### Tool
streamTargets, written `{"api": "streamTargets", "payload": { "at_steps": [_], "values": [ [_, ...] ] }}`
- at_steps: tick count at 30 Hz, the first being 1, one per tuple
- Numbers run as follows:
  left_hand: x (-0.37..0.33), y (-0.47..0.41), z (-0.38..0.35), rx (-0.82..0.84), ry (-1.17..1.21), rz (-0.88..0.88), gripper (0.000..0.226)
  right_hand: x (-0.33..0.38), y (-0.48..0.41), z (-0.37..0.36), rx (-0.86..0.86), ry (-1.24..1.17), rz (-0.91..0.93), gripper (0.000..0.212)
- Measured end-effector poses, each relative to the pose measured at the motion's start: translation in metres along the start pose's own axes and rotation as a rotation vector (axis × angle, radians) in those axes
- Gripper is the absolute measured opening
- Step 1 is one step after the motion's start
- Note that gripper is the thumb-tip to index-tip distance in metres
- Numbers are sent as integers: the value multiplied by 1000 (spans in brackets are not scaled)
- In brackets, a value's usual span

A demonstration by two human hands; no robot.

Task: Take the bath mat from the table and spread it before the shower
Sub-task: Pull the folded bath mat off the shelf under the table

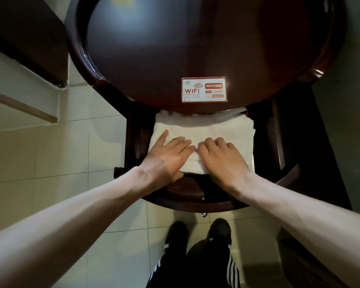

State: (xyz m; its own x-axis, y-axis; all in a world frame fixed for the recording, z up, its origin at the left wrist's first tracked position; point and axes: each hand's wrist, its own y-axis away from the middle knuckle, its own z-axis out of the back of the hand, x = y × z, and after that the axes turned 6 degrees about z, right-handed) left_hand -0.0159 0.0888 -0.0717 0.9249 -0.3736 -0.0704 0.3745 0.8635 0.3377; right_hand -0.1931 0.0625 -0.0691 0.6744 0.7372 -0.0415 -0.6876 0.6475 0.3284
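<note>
A folded white bath mat (212, 126) lies on the lower shelf (187, 188) of a dark round wooden table (175, 48), partly tucked under the tabletop's near edge. My left hand (166, 159) rests on the mat's near left part, fingers spread on top and thumb at the mat's front edge. Beside it, my right hand (222, 159) presses on the mat's near middle with fingers curled into the cloth. The two hands almost touch. The mat's far edge is hidden by the tabletop.
A red and white WIFI card (204, 89) lies on the tabletop near its front edge. Pale floor tiles (60, 152) spread to the left and below. My black shoes (197, 233) stand just before the table. Dark furniture (25, 34) sits at upper left and at the right (312, 267).
</note>
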Motion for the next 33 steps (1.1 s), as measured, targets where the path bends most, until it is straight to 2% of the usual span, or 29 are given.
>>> {"api": "streamTargets", "payload": {
  "at_steps": [2,7,11,15,21,25,27,29,31,33],
  "values": [
    [-1,3,3,-86,-25,12,87,-3,1,3,-53,-66,-14,33],
    [-3,-1,14,-49,-121,104,101,-7,6,19,-166,-101,-39,23],
    [-3,2,32,-73,-97,127,92,-11,8,36,-198,-108,-38,22],
    [-4,6,51,-164,-22,122,81,-18,10,53,-223,-123,-9,20],
    [-4,17,63,-225,88,82,74,-20,20,72,-264,-106,42,21],
    [-8,24,51,-84,171,5,78,-14,31,61,-175,-110,92,19],
    [-7,27,45,35,244,8,86,-14,33,52,-104,-87,124,21],
    [-4,30,40,115,328,38,83,-17,33,42,-49,-66,171,26],
    [-4,28,37,100,400,101,72,-22,32,36,-52,-46,215,26],
    [-7,20,32,-6,453,211,63,-28,32,31,-66,-41,235,33]
  ]
}}
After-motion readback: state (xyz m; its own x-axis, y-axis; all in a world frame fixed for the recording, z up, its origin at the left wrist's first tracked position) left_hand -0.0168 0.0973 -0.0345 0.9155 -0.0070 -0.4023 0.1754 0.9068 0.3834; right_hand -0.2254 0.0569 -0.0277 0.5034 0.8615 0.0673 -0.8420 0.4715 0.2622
